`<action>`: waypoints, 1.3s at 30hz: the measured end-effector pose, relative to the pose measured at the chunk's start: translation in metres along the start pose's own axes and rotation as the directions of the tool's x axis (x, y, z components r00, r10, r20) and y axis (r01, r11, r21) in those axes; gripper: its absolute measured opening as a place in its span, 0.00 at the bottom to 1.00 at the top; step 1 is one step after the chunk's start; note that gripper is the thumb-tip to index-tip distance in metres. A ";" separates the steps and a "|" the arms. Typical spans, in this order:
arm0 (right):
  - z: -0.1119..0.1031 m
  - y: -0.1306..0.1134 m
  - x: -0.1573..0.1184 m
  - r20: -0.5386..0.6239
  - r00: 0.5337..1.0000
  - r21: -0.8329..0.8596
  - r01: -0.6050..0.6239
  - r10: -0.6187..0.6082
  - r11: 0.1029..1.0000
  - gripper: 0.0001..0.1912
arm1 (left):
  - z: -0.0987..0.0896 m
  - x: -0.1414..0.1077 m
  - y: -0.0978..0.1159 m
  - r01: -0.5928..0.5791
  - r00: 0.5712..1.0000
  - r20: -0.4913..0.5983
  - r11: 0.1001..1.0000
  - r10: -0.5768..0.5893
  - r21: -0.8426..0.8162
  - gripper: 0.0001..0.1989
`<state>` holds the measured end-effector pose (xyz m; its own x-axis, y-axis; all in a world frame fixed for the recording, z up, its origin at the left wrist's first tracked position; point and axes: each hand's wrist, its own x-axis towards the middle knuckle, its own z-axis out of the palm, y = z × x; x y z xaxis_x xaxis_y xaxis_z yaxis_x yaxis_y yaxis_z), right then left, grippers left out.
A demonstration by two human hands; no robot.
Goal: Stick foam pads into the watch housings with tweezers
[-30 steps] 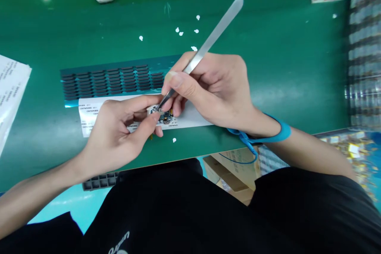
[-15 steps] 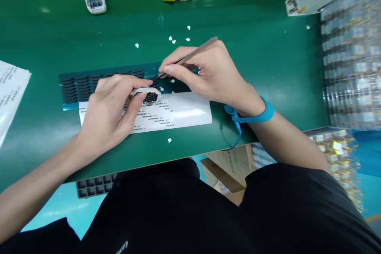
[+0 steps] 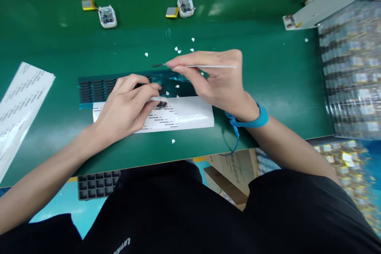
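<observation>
Metal tweezers lie in the pinch of my right hand, a small dark strip at their tip, lifted over the green table. My left hand grips a white device housing with electronics inside, partly hidden by the fingers. Beneath that hand are a sheet of black strips on blue-green film and a white printed label sheet. A blue wrist strap circles my right wrist.
Two opened white housings with batteries sit at the back. White sheets lie left, small white dots mid-table. Stacked clear trays and a white panel stand right. Below the edge are a cardboard box and black tray.
My right hand has drawn the tweezers up off the strip sheet, and a dark strip now shows at their tip. The housing in my left hand has tilted. The whole view has shifted slightly.
</observation>
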<state>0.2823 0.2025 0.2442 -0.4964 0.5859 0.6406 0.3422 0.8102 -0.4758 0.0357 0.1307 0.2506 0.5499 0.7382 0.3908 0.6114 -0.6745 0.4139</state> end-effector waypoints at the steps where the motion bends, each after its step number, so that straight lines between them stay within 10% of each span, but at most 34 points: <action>1: -0.003 -0.002 0.002 -0.042 0.999 0.021 0.014 -0.013 1.000 0.09 | -0.005 0.001 0.004 -0.018 0.999 -0.031 0.999 0.016 -0.050 0.07; 3: -0.009 -0.008 0.005 -0.092 0.994 0.029 0.054 -0.051 0.998 0.10 | -0.016 0.005 0.011 0.081 0.976 -0.180 0.973 -0.121 -0.216 0.08; 6: -0.013 -0.016 0.007 -0.137 0.976 -0.010 0.168 -0.168 0.986 0.15 | -0.029 0.014 0.010 0.300 0.767 -0.296 0.726 -0.569 -0.619 0.08; 8: -0.012 -0.021 0.006 -0.140 0.956 -0.040 0.256 -0.260 0.966 0.16 | -0.032 0.020 0.002 0.359 0.652 -0.132 0.457 -0.747 -0.814 0.08; 12: -0.009 -0.030 0.002 -0.084 0.952 -0.088 0.286 -0.293 0.954 0.11 | -0.030 0.024 -0.006 0.451 0.583 0.179 0.133 -0.793 -0.883 0.09; 23: -0.016 -0.057 -0.004 0.169 0.954 -0.152 0.275 -0.249 0.950 0.12 | -0.011 0.018 0.017 0.402 0.533 0.065 0.185 -0.843 -0.897 0.12; 39: -0.005 -0.055 -0.010 0.168 0.944 -0.167 0.310 -0.283 0.936 0.10 | -0.006 0.014 0.026 0.409 0.527 0.009 0.244 -0.850 -0.880 0.12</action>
<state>0.2723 0.1523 0.2675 -0.6998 0.3212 0.6381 0.2999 0.9428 -0.1456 0.0557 0.1238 0.2714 -0.2250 0.9622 -0.1534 -0.1268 0.1272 0.9837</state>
